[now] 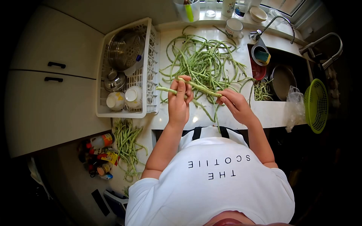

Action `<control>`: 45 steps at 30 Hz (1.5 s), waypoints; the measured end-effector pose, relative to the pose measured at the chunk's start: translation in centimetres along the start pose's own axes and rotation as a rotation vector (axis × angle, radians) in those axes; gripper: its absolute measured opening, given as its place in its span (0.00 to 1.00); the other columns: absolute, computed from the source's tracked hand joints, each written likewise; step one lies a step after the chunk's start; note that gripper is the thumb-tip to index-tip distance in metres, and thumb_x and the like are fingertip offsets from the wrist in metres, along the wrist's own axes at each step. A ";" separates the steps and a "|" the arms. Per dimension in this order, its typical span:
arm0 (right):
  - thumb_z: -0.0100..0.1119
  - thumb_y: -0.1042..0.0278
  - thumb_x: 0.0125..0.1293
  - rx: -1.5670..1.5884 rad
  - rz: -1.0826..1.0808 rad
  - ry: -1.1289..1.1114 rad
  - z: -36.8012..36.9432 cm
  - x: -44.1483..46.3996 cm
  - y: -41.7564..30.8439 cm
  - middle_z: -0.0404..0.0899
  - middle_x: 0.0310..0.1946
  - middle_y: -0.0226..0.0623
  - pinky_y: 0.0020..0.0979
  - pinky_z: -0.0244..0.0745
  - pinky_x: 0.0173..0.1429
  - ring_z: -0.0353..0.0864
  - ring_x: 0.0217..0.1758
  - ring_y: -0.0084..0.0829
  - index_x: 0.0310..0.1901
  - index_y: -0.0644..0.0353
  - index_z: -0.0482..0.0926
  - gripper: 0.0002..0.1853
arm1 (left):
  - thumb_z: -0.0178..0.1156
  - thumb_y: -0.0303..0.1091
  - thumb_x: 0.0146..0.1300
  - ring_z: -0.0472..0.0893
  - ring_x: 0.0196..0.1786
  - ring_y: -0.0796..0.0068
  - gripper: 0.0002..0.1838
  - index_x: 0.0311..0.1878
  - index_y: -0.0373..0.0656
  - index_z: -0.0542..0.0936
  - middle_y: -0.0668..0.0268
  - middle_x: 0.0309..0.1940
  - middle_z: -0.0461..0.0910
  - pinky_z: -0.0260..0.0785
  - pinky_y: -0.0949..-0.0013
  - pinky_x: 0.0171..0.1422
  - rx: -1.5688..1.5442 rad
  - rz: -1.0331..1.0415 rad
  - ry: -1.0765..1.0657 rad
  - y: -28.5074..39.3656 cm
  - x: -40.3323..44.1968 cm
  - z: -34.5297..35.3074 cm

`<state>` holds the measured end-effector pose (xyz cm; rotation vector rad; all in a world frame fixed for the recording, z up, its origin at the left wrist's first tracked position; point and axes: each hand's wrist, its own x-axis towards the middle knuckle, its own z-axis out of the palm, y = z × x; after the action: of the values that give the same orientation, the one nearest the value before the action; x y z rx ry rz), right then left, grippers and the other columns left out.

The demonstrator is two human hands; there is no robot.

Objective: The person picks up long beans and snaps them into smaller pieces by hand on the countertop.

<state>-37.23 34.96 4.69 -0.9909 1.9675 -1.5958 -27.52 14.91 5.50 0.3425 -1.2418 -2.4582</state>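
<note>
A large tangle of long green beans (205, 56) lies on the white counter (169, 116) in front of me. My left hand (180, 98) is closed around pieces of long bean, one of them sticking out to the left. Between my two hands stretches a pale green bean (201, 88), its left part at my left fingers. Its right end is pinched in the fingertips of my right hand (236, 105). Both hands are just above the near edge of the tangle. Short bean pieces (263, 90) lie in the left part of the sink.
A white dish rack (145, 90) with pots and bowls stands left. More beans (128, 145) and bottles (102, 141) are at lower left. To the right are the sink with a pan (283, 83), a faucet (256, 35), a plastic bag (295, 109) and a green basket (316, 105).
</note>
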 end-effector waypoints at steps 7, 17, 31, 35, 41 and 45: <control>0.56 0.69 0.70 -0.308 -0.080 -0.089 1.2 0.2 -0.3 0.78 0.26 0.36 0.34 0.71 0.38 0.78 0.31 0.35 0.34 0.61 0.80 0.08 | 0.46 0.45 0.78 0.65 0.32 0.80 0.12 0.43 0.48 0.70 0.73 0.29 0.64 0.70 0.62 0.61 -0.537 -0.081 0.077 0.5 0.5 1.0; 0.53 0.65 0.75 0.309 0.273 -0.326 3.1 -0.4 0.5 0.77 0.26 0.28 0.25 0.72 0.39 0.75 0.30 0.18 0.53 0.63 0.81 0.14 | 0.47 0.45 0.77 0.60 0.29 0.79 0.13 0.41 0.46 0.68 0.73 0.26 0.59 0.61 0.72 0.40 -0.765 0.135 0.134 2.4 0.7 -3.2; 0.55 0.60 0.74 0.024 0.325 -0.475 6.4 0.1 4.3 0.72 0.18 0.29 0.29 0.65 0.28 0.69 0.21 0.23 0.35 0.63 0.81 0.15 | 0.46 0.48 0.78 0.53 0.20 0.87 0.14 0.40 0.49 0.69 0.77 0.22 0.58 0.48 0.81 0.24 -0.178 0.347 0.609 8.2 -8.9 -10.8; 0.56 0.57 0.71 -0.837 0.204 -0.704 6.4 -0.1 5.7 0.80 0.25 0.45 0.43 0.73 0.35 0.80 0.28 0.46 0.54 0.50 0.79 0.14 | 0.52 0.42 0.75 0.71 0.23 0.69 0.10 0.45 0.46 0.71 0.67 0.24 0.69 0.63 0.69 0.28 0.709 0.213 0.855 11.2 -15.2 -15.8; 0.51 0.55 0.74 -0.782 0.218 -0.832 6.0 -2.2 11.8 0.83 0.27 0.48 0.44 0.75 0.41 0.83 0.34 0.50 0.55 0.55 0.77 0.16 | 0.61 0.38 0.66 0.78 0.45 0.49 0.17 0.54 0.45 0.72 0.55 0.45 0.76 0.71 0.52 0.46 1.803 0.174 1.237 12.1 -20.5 -22.8; 0.47 0.66 0.73 -0.662 0.226 -0.764 6.9 -0.9 8.9 0.84 0.34 0.47 0.41 0.75 0.46 0.84 0.40 0.47 0.55 0.60 0.75 0.14 | 0.64 0.48 0.64 0.66 0.68 0.48 0.35 0.69 0.43 0.64 0.52 0.66 0.66 0.60 0.49 0.68 1.967 0.034 1.137 8.2 -20.5 -29.8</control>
<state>-34.08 31.86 -5.73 -1.2933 1.9274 -0.3097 3.78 -2.37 -4.22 1.6370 -2.2112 0.1022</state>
